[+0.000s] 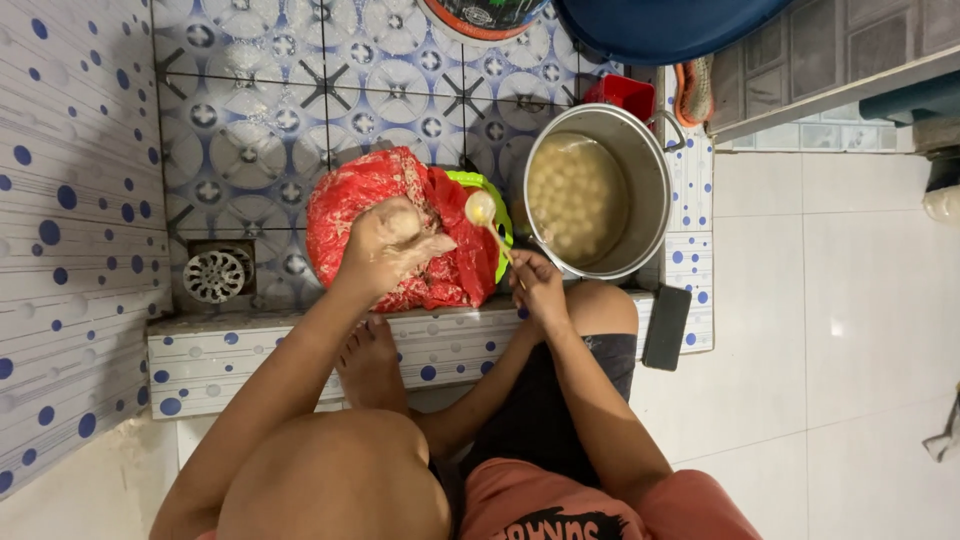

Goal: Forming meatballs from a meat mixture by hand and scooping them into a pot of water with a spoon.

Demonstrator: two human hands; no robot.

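My left hand [388, 245] is closed around a lump of pale paste, held over a red plastic bag [345, 200] that lines a green basin [490, 195]. My right hand [535, 283] grips a spoon [481, 208] by its handle; a pale ball of paste sits in the spoon's bowl, between the basin and a steel pot [655, 180]. The pot stands to the right and holds cloudy water with several pale balls [575, 195] in it.
A round floor drain [214, 276] lies left of the basin on the patterned tile floor. A tiled kerb [200, 350] runs in front, my foot [370, 362] resting on it. A dark phone [666, 327] lies on the kerb's right end. A blue tub [660, 25] and red container [620, 92] stand behind.
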